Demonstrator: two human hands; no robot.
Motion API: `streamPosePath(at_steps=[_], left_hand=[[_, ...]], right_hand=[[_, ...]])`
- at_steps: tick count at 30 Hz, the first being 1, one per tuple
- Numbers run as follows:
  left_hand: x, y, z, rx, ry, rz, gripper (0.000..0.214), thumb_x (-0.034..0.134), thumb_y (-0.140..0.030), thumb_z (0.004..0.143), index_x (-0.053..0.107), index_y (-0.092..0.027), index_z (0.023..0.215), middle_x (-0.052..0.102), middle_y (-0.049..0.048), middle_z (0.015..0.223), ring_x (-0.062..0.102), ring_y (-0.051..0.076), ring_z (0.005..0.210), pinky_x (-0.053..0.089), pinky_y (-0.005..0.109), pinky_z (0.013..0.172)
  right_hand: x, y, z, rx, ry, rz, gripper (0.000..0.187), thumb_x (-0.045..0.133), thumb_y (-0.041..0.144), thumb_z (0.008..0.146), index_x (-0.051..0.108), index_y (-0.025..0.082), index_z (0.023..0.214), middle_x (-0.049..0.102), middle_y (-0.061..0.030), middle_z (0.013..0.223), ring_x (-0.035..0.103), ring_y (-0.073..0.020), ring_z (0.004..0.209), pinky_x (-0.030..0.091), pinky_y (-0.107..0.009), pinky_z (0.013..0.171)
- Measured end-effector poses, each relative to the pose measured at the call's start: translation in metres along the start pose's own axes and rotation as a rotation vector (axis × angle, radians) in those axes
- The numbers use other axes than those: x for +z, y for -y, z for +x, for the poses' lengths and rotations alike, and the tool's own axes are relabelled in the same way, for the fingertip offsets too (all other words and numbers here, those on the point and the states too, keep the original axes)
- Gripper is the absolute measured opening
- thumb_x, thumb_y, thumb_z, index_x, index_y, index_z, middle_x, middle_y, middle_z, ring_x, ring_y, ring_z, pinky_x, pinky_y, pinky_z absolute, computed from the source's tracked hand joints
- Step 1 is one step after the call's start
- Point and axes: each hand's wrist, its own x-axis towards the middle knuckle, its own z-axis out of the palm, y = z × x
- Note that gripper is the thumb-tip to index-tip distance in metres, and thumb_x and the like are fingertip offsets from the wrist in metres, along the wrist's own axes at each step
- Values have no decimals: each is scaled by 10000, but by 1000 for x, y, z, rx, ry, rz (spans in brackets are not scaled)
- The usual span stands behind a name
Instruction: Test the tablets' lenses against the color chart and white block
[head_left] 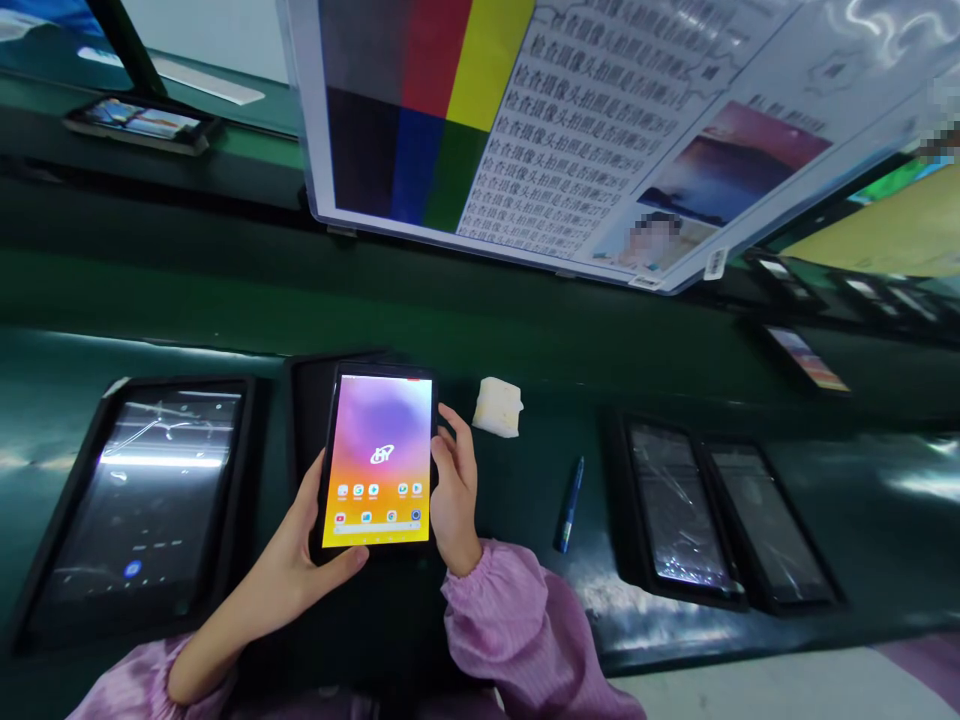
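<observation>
I hold a small black tablet (379, 460) upright over the green bench, its screen lit purple to orange with rows of app icons. My left hand (296, 565) cups its lower left corner, thumb across the bottom edge. My right hand (454, 490) grips the right edge, fingers curled against the side. Under the tablet lies a dark tray (307, 400). Pink sleeves cover both my forearms.
A larger black tablet (139, 500) lies to the left, two film-covered tablets (731, 520) to the right. A white folded cloth (497, 407) and a blue pen (570, 503) lie between. A colour and text test chart (570, 120) stands behind. More tablets sit at the far left and right.
</observation>
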Motion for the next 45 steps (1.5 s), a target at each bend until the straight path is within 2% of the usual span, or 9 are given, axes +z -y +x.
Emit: streamPosePath(at_steps=[9,15,22,28,33,38,41,45], left_hand=[[0,-4,0,1,1,-9,1027,813,-400,876,170,-326,1674,375,121,1691,372,370,1548,334,558,1256],[-1,-4,0,-17,20,6,1045,816,-419,871,156,-320,1675,395,128,1672,376,377,1543,318,565,1263],[-2,-6,-1,-46,21,-22,1079,808,-432,880,99,-288,1679,309,160,1700,289,368,1584,207,579,1295],[-3,-8,0,-56,33,-6,1064,805,-438,884,99,-293,1667,262,155,1721,267,342,1596,192,569,1299],[-2,-5,-2,-76,14,-13,1106,825,-441,862,85,-307,1672,290,152,1716,296,356,1584,237,581,1284],[-2,-4,-3,-85,-9,-34,1031,807,-434,881,147,-347,1668,332,104,1705,312,355,1576,234,550,1295],[-2,-6,0,-98,-32,-62,965,792,-450,892,209,-338,1653,380,94,1683,332,354,1566,254,530,1296],[-1,-11,5,-122,-84,-84,875,790,-473,888,321,-304,1608,460,100,1633,426,357,1514,380,493,1247]], right_hand=[[0,2,1,-23,-2,-46,355,650,475,954,687,337,1279,682,-36,1319,642,-235,1152,553,-345,896],[-1,0,-1,-26,7,-23,351,651,451,962,684,330,1290,705,-33,1248,667,-202,1020,547,-330,870],[2,1,2,-77,2,3,359,640,379,951,688,298,1298,673,-20,971,608,-188,831,516,-338,785],[1,1,1,-58,0,29,338,660,377,948,697,307,1277,630,-1,913,555,-166,753,465,-309,701],[1,0,1,-58,25,47,341,655,390,953,684,311,1284,681,-13,932,618,-196,803,498,-340,751],[2,-1,1,-58,43,97,342,652,394,960,661,305,1290,707,-6,909,642,-196,780,532,-367,804],[2,0,-1,-59,51,119,321,647,384,975,651,302,1286,726,-12,965,650,-188,806,534,-357,823],[3,3,-5,-50,69,125,328,629,401,989,633,306,1302,717,-14,976,614,-169,734,530,-340,748]])
